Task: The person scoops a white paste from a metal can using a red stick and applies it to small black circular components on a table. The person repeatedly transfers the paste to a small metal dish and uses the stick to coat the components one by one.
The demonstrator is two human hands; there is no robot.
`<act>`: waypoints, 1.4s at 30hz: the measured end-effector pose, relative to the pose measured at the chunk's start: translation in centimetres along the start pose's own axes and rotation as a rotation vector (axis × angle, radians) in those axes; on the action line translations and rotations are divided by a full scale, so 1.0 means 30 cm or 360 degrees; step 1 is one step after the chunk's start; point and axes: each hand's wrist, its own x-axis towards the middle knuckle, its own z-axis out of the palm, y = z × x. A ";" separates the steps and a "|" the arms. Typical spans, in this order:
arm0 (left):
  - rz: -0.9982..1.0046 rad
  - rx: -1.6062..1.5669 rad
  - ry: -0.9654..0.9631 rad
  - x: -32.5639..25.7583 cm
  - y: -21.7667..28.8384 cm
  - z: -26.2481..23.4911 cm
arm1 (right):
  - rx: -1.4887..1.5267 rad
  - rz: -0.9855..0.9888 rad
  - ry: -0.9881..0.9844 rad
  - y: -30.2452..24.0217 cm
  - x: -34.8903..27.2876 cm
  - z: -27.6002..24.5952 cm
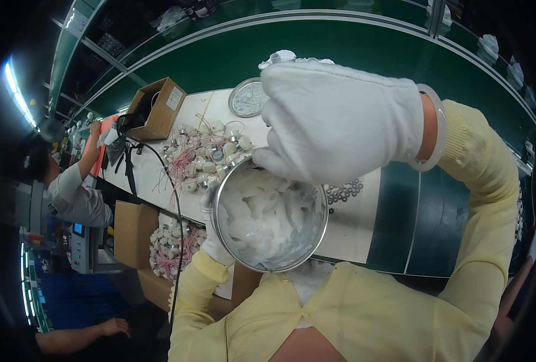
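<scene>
A round metal bowl (274, 269) is held in front of my chest, tilted so that its inside shows. Soft white, paste-like material (265, 208) fills much of it. My left hand (216, 244), in a white glove, grips the bowl's left side; the bowl hides most of its fingers. Over the bowl's far right rim is my right hand (343, 123), also gloved in white. Its fingers are curled closed, and whatever they may hold is hidden from view.
Left of the bowl, small white-and-metal parts with pink wires (204, 157) lie heaped on the table. Beyond are a round metal tray (247, 98) and a cardboard box (159, 105). Small dark rings (345, 192) lie to the right. A co-worker (78, 196) is at far left.
</scene>
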 end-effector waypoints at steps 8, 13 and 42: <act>-0.0503 -0.1306 0.0243 0.000 0.068 -0.018 | -0.0434 -0.0018 -0.0162 -0.018 -0.039 0.015; -0.0549 -0.1230 0.0435 -0.040 -0.010 -0.102 | -0.0462 -0.0063 -0.0063 -0.010 -0.060 0.067; -0.0198 -0.1150 0.0622 0.064 0.062 -0.101 | 0.0199 0.0945 -0.0354 0.003 -0.019 0.245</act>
